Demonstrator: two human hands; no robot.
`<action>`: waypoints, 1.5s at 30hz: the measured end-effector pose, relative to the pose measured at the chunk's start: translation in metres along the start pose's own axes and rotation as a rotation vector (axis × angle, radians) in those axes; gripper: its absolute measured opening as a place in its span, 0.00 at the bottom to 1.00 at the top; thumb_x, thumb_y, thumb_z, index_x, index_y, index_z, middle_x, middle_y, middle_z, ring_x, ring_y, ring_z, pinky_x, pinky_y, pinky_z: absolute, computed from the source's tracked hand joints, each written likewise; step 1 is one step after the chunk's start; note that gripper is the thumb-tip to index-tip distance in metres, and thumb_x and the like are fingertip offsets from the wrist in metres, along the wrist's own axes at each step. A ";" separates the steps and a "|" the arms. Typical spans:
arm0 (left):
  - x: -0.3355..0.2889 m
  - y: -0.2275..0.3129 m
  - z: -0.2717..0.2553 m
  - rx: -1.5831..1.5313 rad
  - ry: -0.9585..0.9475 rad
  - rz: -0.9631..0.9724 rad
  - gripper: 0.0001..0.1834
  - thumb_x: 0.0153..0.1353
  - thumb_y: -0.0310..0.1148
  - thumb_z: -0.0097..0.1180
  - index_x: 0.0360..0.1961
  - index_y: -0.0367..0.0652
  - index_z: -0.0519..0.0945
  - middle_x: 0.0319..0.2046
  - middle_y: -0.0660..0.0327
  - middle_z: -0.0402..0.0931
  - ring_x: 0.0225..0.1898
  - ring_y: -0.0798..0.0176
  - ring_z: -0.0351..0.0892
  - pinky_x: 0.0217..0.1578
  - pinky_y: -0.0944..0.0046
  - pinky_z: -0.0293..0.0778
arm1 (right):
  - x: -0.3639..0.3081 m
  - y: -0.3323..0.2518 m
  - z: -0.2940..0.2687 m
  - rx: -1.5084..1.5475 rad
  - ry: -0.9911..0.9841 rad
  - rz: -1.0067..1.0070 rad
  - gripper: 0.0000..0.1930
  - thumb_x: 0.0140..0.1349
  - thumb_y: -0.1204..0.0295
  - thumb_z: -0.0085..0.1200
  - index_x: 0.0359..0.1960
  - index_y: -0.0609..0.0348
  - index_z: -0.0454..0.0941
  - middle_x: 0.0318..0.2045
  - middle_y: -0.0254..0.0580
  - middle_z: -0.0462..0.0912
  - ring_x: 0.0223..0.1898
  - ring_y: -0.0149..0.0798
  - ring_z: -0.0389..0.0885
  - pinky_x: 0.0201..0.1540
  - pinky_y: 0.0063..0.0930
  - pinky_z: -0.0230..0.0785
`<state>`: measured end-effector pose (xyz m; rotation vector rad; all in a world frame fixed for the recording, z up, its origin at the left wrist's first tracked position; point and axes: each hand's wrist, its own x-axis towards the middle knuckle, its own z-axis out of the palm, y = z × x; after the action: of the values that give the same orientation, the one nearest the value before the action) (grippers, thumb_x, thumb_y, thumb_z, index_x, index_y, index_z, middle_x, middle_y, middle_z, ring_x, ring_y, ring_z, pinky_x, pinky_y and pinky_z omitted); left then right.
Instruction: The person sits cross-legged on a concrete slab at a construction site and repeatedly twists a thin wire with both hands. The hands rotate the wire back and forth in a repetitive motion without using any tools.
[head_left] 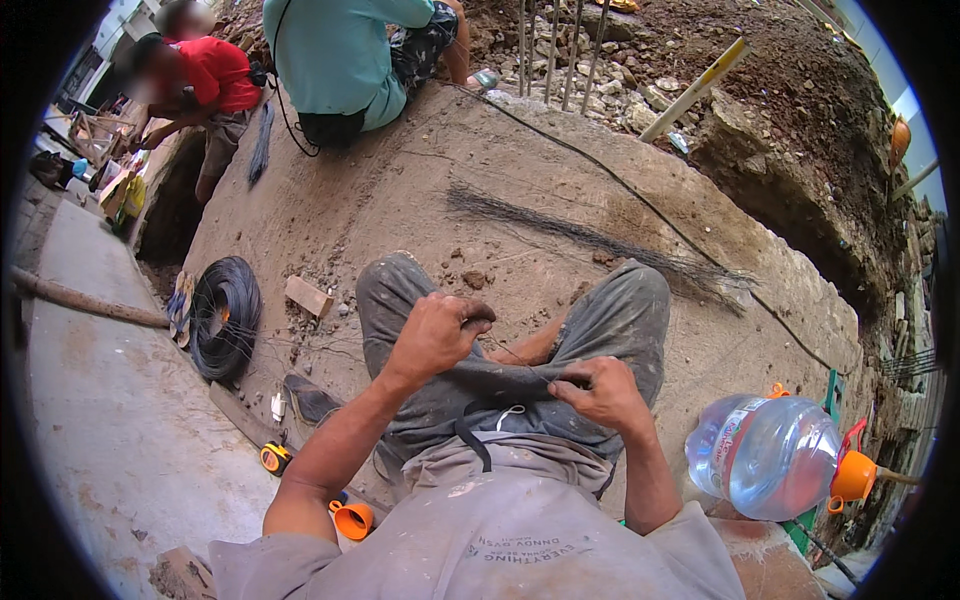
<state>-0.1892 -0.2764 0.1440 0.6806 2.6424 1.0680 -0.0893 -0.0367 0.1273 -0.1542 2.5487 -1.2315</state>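
I sit cross-legged on a concrete slab with both hands above my lap. My left hand (438,335) is closed, with thumb and fingers pinched on a thin dark wire (512,353). The wire runs toward my right hand (602,390), whose thumb and forefinger pinch its other part over my trousers. A loose bundle of cut wires (590,238) lies on the slab beyond my knees. A round coil of black wire (225,318) rests at my left, with thin strands trailing from it toward my leg.
A brick piece (309,297), a tape measure (274,458) and an orange cup (352,520) lie at left. A large water bottle (765,455) lies at right. A black cable (620,180) crosses the slab. Ahead sit a person in teal (335,60) and another in red (222,75); upright rebars (551,50) stand beyond.
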 end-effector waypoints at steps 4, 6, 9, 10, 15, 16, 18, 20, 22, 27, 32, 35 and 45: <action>-0.002 -0.004 0.006 0.121 0.019 -0.047 0.09 0.52 0.29 0.60 0.34 0.39 0.84 0.31 0.50 0.81 0.35 0.50 0.82 0.39 0.59 0.75 | 0.007 0.007 0.025 -0.319 0.098 0.054 0.08 0.54 0.72 0.55 0.34 0.59 0.80 0.28 0.56 0.80 0.33 0.57 0.79 0.33 0.43 0.70; -0.002 -0.004 0.006 0.117 0.039 -0.087 0.09 0.52 0.30 0.60 0.34 0.40 0.84 0.31 0.50 0.81 0.35 0.50 0.82 0.39 0.59 0.75 | 0.011 0.027 0.049 -0.237 0.288 0.015 0.08 0.56 0.71 0.55 0.35 0.60 0.80 0.25 0.51 0.81 0.28 0.50 0.80 0.29 0.36 0.69; -0.002 -0.007 0.004 0.069 0.084 -0.110 0.09 0.53 0.30 0.60 0.34 0.40 0.84 0.32 0.50 0.81 0.36 0.51 0.82 0.40 0.60 0.75 | 0.006 0.028 0.063 0.422 0.369 0.098 0.09 0.59 0.69 0.55 0.34 0.63 0.79 0.21 0.41 0.80 0.21 0.35 0.76 0.24 0.24 0.65; -0.001 -0.010 0.005 0.038 0.092 -0.111 0.09 0.53 0.30 0.60 0.35 0.40 0.84 0.32 0.50 0.82 0.36 0.51 0.83 0.40 0.61 0.75 | 0.005 0.025 0.064 0.729 0.353 0.149 0.10 0.61 0.68 0.55 0.33 0.64 0.79 0.20 0.37 0.80 0.19 0.29 0.74 0.22 0.20 0.64; 0.000 -0.001 -0.002 -0.076 0.040 -0.131 0.10 0.52 0.29 0.61 0.36 0.40 0.84 0.32 0.50 0.82 0.35 0.54 0.83 0.38 0.63 0.75 | -0.009 0.018 0.036 0.939 0.061 0.164 0.13 0.60 0.66 0.57 0.29 0.66 0.81 0.18 0.30 0.76 0.17 0.20 0.67 0.20 0.13 0.58; 0.001 0.005 -0.004 -0.120 0.037 -0.123 0.10 0.52 0.29 0.61 0.36 0.40 0.84 0.32 0.50 0.82 0.34 0.55 0.84 0.38 0.63 0.75 | -0.010 0.022 0.031 0.904 0.013 0.132 0.13 0.60 0.65 0.58 0.29 0.65 0.81 0.17 0.31 0.76 0.17 0.20 0.67 0.19 0.14 0.58; 0.001 0.017 -0.007 -0.178 0.036 -0.093 0.10 0.52 0.29 0.61 0.36 0.39 0.84 0.32 0.50 0.82 0.34 0.55 0.84 0.37 0.63 0.75 | -0.012 0.028 0.018 0.782 -0.062 0.130 0.12 0.57 0.66 0.61 0.27 0.64 0.83 0.16 0.29 0.75 0.18 0.21 0.69 0.21 0.17 0.59; 0.000 0.024 -0.010 -0.204 0.053 -0.059 0.09 0.52 0.28 0.61 0.36 0.39 0.84 0.32 0.51 0.82 0.34 0.56 0.84 0.37 0.63 0.75 | -0.009 0.018 -0.004 0.581 -0.142 0.071 0.10 0.56 0.67 0.61 0.29 0.63 0.83 0.16 0.27 0.74 0.20 0.20 0.68 0.22 0.18 0.59; 0.000 0.024 -0.007 -0.131 0.056 -0.033 0.10 0.52 0.27 0.61 0.36 0.39 0.84 0.32 0.51 0.82 0.34 0.56 0.84 0.37 0.63 0.75 | -0.009 0.011 -0.016 0.186 -0.058 0.054 0.08 0.54 0.67 0.60 0.30 0.59 0.84 0.19 0.38 0.80 0.21 0.34 0.78 0.26 0.27 0.67; 0.002 0.019 0.005 -0.075 0.172 0.019 0.09 0.54 0.30 0.60 0.36 0.41 0.84 0.32 0.51 0.82 0.35 0.51 0.82 0.39 0.59 0.75 | -0.007 -0.019 -0.014 -0.286 0.305 0.123 0.10 0.53 0.67 0.58 0.36 0.54 0.84 0.28 0.50 0.82 0.32 0.52 0.81 0.35 0.36 0.72; 0.010 0.015 0.007 -0.101 0.244 0.012 0.09 0.55 0.30 0.60 0.36 0.41 0.84 0.33 0.51 0.82 0.36 0.50 0.82 0.38 0.60 0.75 | 0.000 0.005 0.011 0.058 0.646 0.039 0.09 0.57 0.72 0.56 0.37 0.62 0.81 0.26 0.44 0.83 0.25 0.41 0.81 0.30 0.29 0.70; 0.012 0.011 0.008 -0.179 0.261 -0.005 0.09 0.55 0.30 0.59 0.37 0.40 0.84 0.32 0.51 0.82 0.35 0.51 0.83 0.37 0.61 0.76 | -0.003 0.001 0.011 0.729 0.542 0.229 0.10 0.60 0.73 0.55 0.39 0.66 0.79 0.23 0.40 0.80 0.20 0.31 0.76 0.23 0.24 0.65; 0.019 0.020 -0.001 -0.281 0.068 0.024 0.09 0.53 0.29 0.60 0.36 0.40 0.84 0.32 0.51 0.82 0.33 0.53 0.83 0.35 0.62 0.76 | -0.019 0.008 -0.037 0.525 -0.207 0.063 0.15 0.59 0.61 0.58 0.34 0.63 0.85 0.22 0.40 0.82 0.23 0.37 0.80 0.28 0.26 0.71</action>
<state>-0.1991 -0.2550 0.1587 0.6266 2.4723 1.4571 -0.0833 -0.0001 0.1473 -0.0765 1.9661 -1.7081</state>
